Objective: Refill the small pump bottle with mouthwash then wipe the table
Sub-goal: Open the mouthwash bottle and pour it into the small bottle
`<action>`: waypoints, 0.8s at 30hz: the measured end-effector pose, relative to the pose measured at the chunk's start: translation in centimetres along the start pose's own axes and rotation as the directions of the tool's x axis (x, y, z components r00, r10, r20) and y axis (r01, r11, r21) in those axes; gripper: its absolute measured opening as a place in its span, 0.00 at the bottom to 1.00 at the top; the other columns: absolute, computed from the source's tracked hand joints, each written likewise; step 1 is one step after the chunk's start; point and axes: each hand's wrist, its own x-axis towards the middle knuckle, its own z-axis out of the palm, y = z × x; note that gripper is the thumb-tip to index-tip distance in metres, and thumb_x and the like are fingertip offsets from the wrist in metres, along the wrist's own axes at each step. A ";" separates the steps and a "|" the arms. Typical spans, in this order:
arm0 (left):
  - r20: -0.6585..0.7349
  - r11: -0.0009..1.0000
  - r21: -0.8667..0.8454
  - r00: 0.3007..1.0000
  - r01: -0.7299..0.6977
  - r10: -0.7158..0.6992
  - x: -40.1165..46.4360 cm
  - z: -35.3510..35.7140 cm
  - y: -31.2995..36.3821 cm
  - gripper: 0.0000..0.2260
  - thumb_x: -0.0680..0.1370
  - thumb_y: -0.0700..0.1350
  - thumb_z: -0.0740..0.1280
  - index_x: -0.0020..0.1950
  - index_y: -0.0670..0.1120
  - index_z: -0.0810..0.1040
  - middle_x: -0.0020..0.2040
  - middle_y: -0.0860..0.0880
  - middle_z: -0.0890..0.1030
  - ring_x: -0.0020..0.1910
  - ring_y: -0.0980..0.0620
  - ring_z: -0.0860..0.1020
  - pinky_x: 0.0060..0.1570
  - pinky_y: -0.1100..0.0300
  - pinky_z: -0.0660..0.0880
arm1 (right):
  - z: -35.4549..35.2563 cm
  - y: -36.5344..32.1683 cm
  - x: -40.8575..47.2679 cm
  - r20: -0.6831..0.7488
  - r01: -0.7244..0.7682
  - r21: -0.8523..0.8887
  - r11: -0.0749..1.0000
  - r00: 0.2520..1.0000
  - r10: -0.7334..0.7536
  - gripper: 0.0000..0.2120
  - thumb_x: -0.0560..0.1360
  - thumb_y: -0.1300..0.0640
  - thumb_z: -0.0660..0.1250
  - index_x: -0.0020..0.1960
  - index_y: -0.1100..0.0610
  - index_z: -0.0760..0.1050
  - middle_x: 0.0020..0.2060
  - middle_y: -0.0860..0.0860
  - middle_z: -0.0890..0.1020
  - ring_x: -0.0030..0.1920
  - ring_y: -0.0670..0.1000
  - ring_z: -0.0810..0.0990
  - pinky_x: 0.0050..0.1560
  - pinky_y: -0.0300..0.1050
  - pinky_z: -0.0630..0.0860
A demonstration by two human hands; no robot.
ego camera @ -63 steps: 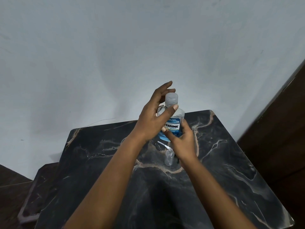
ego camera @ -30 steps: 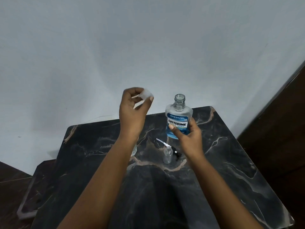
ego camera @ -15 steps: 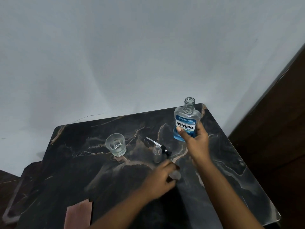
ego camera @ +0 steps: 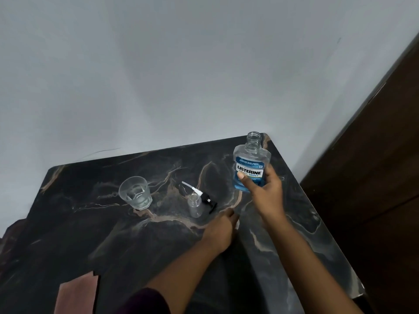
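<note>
The uncapped mouthwash bottle (ego camera: 251,164), clear with blue liquid low inside, stands at the far right of the dark marble table (ego camera: 95,225), and my right hand (ego camera: 266,193) grips its lower body. The small clear pump bottle (ego camera: 195,205) stands open mid-table. Its black pump head with a white tube (ego camera: 203,196) lies just behind it. Just right of the small bottle, my left hand (ego camera: 221,226) is down on the table, its fingers curled over the pale mouthwash cap (ego camera: 237,223), of which only an edge shows.
A clear drinking glass (ego camera: 135,192) stands left of the small bottle. A pinkish cloth (ego camera: 76,295) lies at the near left of the table. A white wall rises behind the table, and a dark wooden panel (ego camera: 367,177) runs along the right edge.
My left hand took the cap off the mouthwash bottle and carried it down to the table by the small bottle. The view has shifted left, which brings the glass and cloth into sight.
</note>
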 end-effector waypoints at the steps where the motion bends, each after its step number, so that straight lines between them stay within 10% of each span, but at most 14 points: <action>1: 0.005 1.000 0.008 1.000 0.009 -0.009 0.2 0.2 -0.1 0.19 0.78 0.44 0.64 0.69 0.46 0.70 0.65 0.44 0.73 0.61 0.43 0.75 0.55 0.53 0.73 | -0.3 0.1 0.0 0.003 0.002 -0.005 1.000 1.000 -0.002 0.19 0.71 0.62 0.75 0.55 0.47 0.75 0.49 0.45 0.83 0.49 0.40 0.83 0.44 0.33 0.78; 8: 0.025 0.996 0.077 0.998 0.053 -0.055 0.4 0.6 0.3 0.30 0.76 0.50 0.70 0.75 0.49 0.62 0.71 0.47 0.67 0.68 0.45 0.69 0.62 0.49 0.72 | -1.6 0.5 -0.2 0.008 0.004 0.001 1.000 1.000 -0.004 0.18 0.71 0.64 0.74 0.55 0.48 0.74 0.47 0.44 0.83 0.47 0.38 0.82 0.42 0.31 0.77; 12: -0.374 0.985 0.131 0.915 -0.109 0.151 -1.4 -1.5 0.3 0.26 0.74 0.54 0.69 0.70 0.49 0.69 0.69 0.48 0.70 0.69 0.48 0.65 0.66 0.48 0.71 | -2.1 0.3 0.2 0.022 -0.021 0.005 1.000 1.000 0.021 0.19 0.71 0.64 0.74 0.58 0.51 0.74 0.50 0.47 0.83 0.49 0.40 0.83 0.45 0.33 0.78; 16: -0.674 0.993 -0.089 0.729 0.077 -0.118 -3.3 -4.4 -2.0 0.33 0.71 0.60 0.72 0.71 0.52 0.66 0.73 0.47 0.65 0.74 0.46 0.58 0.69 0.46 0.57 | -2.1 -0.1 1.0 0.013 -0.049 -0.010 0.999 0.999 0.049 0.20 0.71 0.62 0.74 0.60 0.52 0.75 0.53 0.50 0.83 0.53 0.45 0.82 0.46 0.34 0.79; 19: -0.649 0.942 -0.270 0.684 0.200 -0.332 -3.8 -6.0 -4.6 0.42 0.67 0.56 0.78 0.75 0.47 0.63 0.73 0.45 0.63 0.75 0.46 0.58 0.73 0.44 0.57 | -1.7 -0.3 1.3 0.023 -0.052 -0.018 0.998 0.998 0.053 0.21 0.71 0.61 0.75 0.61 0.51 0.75 0.54 0.50 0.82 0.55 0.46 0.82 0.47 0.34 0.79; 24: -0.382 0.863 -0.459 0.831 0.210 -0.405 -3.5 -5.7 -8.5 0.49 0.64 0.50 0.81 0.78 0.51 0.56 0.76 0.50 0.61 0.74 0.52 0.58 0.74 0.45 0.61 | -0.8 -0.2 1.0 0.058 -0.033 -0.020 0.999 0.998 0.034 0.20 0.71 0.60 0.75 0.59 0.47 0.75 0.54 0.49 0.83 0.54 0.46 0.82 0.48 0.36 0.80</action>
